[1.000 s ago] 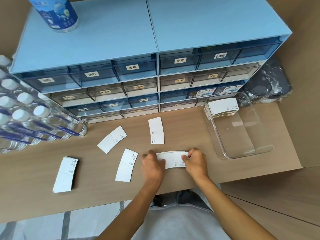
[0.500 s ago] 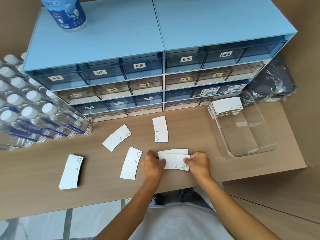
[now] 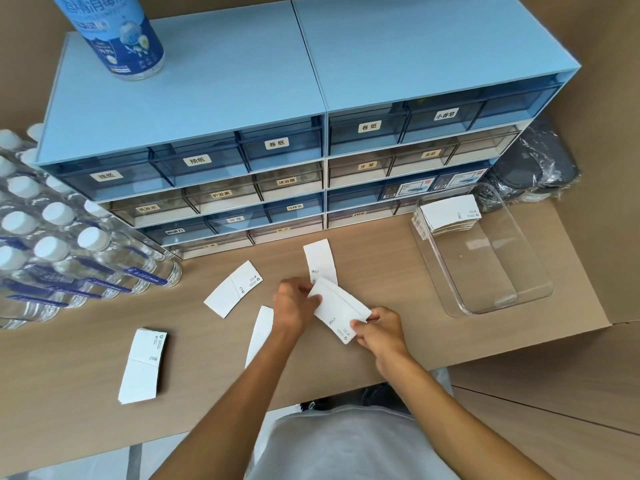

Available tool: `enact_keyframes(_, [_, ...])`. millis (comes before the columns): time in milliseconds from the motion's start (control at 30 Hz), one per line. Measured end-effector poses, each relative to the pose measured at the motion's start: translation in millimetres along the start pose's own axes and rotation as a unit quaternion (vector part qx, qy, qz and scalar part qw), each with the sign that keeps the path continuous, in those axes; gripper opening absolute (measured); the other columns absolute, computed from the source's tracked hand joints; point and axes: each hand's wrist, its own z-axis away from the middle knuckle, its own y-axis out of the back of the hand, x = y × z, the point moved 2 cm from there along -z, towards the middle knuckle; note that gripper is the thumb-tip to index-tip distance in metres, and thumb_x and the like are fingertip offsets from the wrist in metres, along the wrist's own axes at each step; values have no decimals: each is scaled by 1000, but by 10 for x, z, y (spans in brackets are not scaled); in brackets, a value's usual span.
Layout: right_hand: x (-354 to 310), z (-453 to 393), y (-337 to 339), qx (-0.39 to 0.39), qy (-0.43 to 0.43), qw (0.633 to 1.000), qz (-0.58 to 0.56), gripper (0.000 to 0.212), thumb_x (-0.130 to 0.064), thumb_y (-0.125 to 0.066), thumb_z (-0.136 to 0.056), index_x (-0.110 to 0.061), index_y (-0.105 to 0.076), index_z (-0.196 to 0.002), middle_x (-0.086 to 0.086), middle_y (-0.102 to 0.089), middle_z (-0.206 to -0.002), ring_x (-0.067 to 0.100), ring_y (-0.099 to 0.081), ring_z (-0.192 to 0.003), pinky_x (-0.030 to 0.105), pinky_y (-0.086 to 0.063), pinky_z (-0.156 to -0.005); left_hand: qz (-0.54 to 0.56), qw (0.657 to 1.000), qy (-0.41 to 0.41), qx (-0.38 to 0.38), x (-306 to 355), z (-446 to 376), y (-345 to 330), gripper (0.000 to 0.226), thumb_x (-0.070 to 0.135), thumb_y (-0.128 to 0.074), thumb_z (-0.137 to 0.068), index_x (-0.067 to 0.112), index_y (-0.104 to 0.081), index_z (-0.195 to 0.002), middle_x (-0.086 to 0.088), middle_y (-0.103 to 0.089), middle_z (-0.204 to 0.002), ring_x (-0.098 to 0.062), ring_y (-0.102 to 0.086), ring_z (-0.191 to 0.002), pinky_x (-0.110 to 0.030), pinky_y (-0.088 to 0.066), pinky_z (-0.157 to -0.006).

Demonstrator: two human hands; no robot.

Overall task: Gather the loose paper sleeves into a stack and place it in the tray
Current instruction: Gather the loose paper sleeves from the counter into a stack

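Sleeve stack point(image 3: 337, 306) betw. both hands

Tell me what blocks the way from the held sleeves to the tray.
Nothing visible does. The held sleeves, gripped by the left hand and right hand, face bare tabletop up to the clear tray, whose near part is free; a stack fills its far end.

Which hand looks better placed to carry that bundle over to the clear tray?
Probably the right hand. It already pinches the bundle's near end, and the tray lies to its right, with nothing between. The left hand grips the far end and would have to cross over.
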Motion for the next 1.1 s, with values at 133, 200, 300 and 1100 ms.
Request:
enact_keyframes(133, [-120, 29, -225, -5, -52, 997, -53, 11, -1, -64, -83, -5, -58, -75, 14, -70, -77, 19, -65, -63, 32, -58, -67, -73, 996, -53, -11, 229, -354, 119, 16, 3, -74, -78, 0, -75, -94, -11, -70, -91, -20, -60, -81, -21, -43, -68])
enact_keyframes(200, [-193, 29, -333, -18, -98, 988, -115, 10, -1, -63, -86, -5, -58, -78, 11, -70, -77, 18, -67, -64, 31, -59, -67, -99, 993, -63, -31, 345, -530, 130, 18, 5, -74, -81, 0, -73, -98, -14, -71, -101, -22, -61, -85, -23, -46, -72])
enact_keyframes(300, [-289, 16, -464, -27, -159, 967, -196, 8, 3, -63, -86, -2, -58, -83, 14, -69, -80, 22, -67, -68, 36, -58, -75, -135, 985, -92, -57, 483, -744, 100, 16, 6, -73, -83, 0, -71, -98, -17, -64, -115, -30, -62, -103, -30, -51, -81])
enact_keyframes(1100, [-371, -95, -792, 36, -234, 919, -315, 19, 7, -67, -80, -2, -61, -95, 13, -68, -76, 20, -66, -68, 26, -50, -61, -196, 966, -144, -87, 449, -1036, -89, 30, 5, -68, -86, 12, -64, -114, -10, -55, -127, -26, -56, -116, -24, -49, -82])
